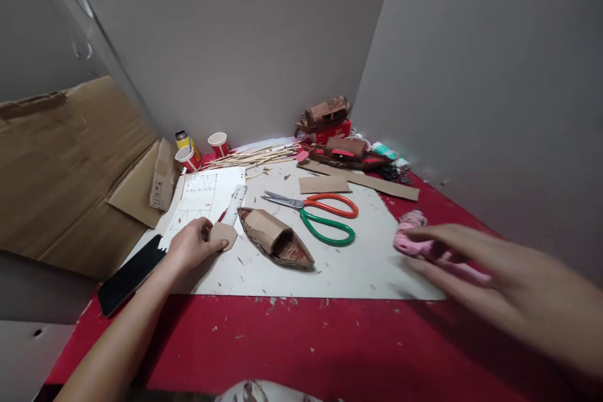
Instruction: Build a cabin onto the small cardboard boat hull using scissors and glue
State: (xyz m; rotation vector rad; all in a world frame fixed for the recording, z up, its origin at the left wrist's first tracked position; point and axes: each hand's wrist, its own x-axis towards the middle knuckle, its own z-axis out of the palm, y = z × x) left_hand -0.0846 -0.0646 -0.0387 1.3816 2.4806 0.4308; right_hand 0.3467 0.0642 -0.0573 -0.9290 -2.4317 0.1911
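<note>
My left hand (194, 244) pinches a small cut piece of cardboard (224, 235) low over the white board (330, 276). Beside it lies a small cardboard boat (276, 237) with a curved brown roof. Scissors (320, 210) with one orange and one green handle rest right of the boat, blades pointing left. At the right, my right hand (452, 257) has its thumb and fingers around a pink object (413, 235), perhaps a cloth; the hand is slightly blurred. A ruler (234, 204) and a red pen (221, 217) lie behind my left hand.
A black phone (129, 277) lies at the left, near large cardboard sheets (70, 182). Paper cups (218, 144), thin sticks (259, 156), two larger model boats (327, 113) and cardboard strips (325, 184) stand or lie farther back. The red table (301, 339) bears scattered scraps.
</note>
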